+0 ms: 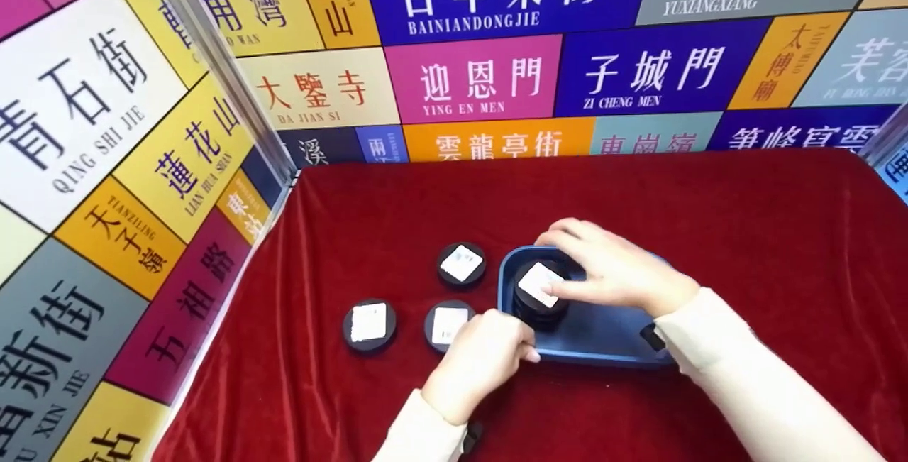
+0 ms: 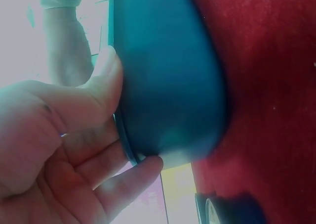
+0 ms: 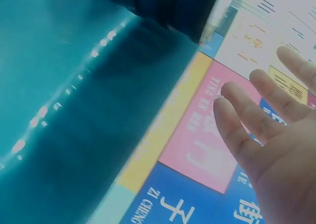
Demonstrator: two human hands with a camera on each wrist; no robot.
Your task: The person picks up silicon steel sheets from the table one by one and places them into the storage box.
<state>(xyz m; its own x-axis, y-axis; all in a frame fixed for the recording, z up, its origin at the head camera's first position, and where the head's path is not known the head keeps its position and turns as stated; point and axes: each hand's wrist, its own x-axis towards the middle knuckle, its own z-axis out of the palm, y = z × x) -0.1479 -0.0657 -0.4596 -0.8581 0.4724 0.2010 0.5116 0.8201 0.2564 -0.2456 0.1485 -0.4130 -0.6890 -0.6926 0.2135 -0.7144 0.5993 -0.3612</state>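
Observation:
A blue plastic box (image 1: 603,358) with rounded corners lies on the red cloth. Inside, at its left end, stands a stack of round black discs (image 1: 537,283), the top one bearing a white label. My left hand (image 1: 482,348) grips the box's near left corner; in the left wrist view its thumb (image 2: 106,73) lies along the rim and fingers bend round the end wall. Over the stack is my right hand (image 1: 617,270), thumb tip at the top label and fingers stretched toward the far rim. The right wrist view shows those fingers (image 3: 237,122) straight and spread beside the box.
Left of the box lie three more black discs with white labels: one at the back (image 1: 461,263), one at the far left (image 1: 369,326), one partly hidden behind my left hand (image 1: 448,322). Panels of coloured street-name signs (image 1: 472,79) stand behind and left of the red cloth (image 1: 340,235).

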